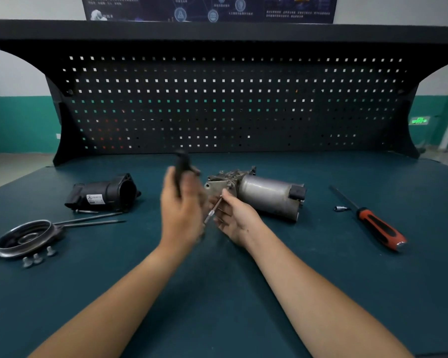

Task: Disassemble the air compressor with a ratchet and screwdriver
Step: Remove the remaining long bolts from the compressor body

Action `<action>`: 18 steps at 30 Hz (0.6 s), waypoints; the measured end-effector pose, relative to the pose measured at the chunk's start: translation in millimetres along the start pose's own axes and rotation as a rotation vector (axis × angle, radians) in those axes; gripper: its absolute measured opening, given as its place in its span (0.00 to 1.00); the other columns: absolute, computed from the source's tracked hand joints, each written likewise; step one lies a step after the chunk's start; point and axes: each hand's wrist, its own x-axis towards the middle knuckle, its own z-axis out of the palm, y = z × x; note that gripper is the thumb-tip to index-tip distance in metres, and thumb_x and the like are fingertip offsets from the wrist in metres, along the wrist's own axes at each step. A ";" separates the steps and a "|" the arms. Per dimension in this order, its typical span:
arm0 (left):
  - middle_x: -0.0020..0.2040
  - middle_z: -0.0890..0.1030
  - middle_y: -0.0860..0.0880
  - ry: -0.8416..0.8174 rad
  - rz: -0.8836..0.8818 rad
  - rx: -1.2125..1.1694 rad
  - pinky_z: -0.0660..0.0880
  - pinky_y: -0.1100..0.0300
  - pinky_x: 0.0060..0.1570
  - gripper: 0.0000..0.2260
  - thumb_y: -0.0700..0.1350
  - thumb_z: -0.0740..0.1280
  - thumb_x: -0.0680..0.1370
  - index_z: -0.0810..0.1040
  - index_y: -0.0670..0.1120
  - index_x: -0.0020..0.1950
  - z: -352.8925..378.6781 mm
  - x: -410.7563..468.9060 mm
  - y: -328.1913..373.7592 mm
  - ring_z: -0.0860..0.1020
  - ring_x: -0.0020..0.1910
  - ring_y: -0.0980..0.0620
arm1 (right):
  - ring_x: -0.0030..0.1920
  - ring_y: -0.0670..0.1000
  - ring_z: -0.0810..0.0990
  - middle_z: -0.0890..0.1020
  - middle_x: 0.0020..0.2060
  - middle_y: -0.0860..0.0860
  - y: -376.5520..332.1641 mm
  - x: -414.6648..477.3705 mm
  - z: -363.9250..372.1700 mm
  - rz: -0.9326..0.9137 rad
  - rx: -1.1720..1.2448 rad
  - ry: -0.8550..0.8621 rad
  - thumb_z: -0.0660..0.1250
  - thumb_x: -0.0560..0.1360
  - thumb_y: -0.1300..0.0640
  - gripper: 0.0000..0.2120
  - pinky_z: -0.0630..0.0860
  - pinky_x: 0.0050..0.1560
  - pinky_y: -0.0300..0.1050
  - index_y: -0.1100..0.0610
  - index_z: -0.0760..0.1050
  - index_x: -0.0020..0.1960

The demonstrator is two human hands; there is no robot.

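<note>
1. Fingers, head view: the left hand [183, 210], motion-blurred, wraps a dark handle [181, 169] held upright, probably the ratchet. The right hand [234, 220] pinches a thin metal rod [213, 210], with the other fingers loose.
2. The compressor [267, 196] lies on its side at 2 o'clock from the right hand, its long axis roughly 9 to 3 o'clock and its bracket end toward the fingertips. Whether they touch, I cannot tell. The rod tip meets that end and slants back toward 7 o'clock. The right hand is nearer.
3. Judgement: the rod looks like a long bolt and should draw out along its own slant.
4. Surface: dark green bench mat [217, 306]. At 9 o'clock are a black housing [104, 193], two long rods [93, 219], a round metal cover [23, 236] and loose bolts [36, 258]. At 3 o'clock are the screwdriver [380, 228] and a small socket [340, 208].
5. Room: a pegboard [217, 99] stands at 12 o'clock.
</note>
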 end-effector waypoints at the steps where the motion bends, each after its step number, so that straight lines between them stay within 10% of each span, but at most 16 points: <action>1: 0.24 0.66 0.56 0.145 -0.094 -0.075 0.61 0.69 0.22 0.10 0.52 0.56 0.80 0.66 0.49 0.42 -1.3 7.8 0.5 0.62 0.20 0.60 | 0.38 0.44 0.77 0.82 0.32 0.45 0.7 1.7 0.4 -0.003 -0.001 -0.005 0.58 0.79 0.51 0.12 0.69 0.38 0.38 0.54 0.76 0.44; 6: 0.23 0.59 0.54 0.577 -0.484 -0.340 0.56 0.70 0.20 0.18 0.58 0.51 0.81 0.62 0.47 0.39 -28.3 30.8 -12.1 0.57 0.18 0.57 | 0.42 0.46 0.78 0.84 0.32 0.46 -1.2 3.0 1.4 0.021 0.079 -0.061 0.51 0.81 0.52 0.14 0.69 0.39 0.41 0.54 0.74 0.45; 10: 0.24 0.58 0.53 0.584 -0.540 -0.382 0.57 0.69 0.20 0.18 0.59 0.52 0.81 0.62 0.47 0.39 -32.6 33.2 -18.1 0.57 0.18 0.56 | 0.41 0.45 0.77 0.83 0.29 0.45 -1.2 2.0 2.7 0.014 0.060 -0.037 0.53 0.81 0.54 0.12 0.69 0.38 0.39 0.54 0.73 0.44; 18: 0.39 0.73 0.50 -0.513 0.461 0.518 0.65 0.80 0.37 0.04 0.45 0.60 0.71 0.70 0.49 0.45 -15.4 -7.8 -13.1 0.69 0.32 0.63 | 0.34 0.45 0.77 0.81 0.29 0.47 -1.4 0.4 -0.1 -0.033 0.064 0.002 0.56 0.80 0.58 0.12 0.75 0.38 0.39 0.56 0.71 0.39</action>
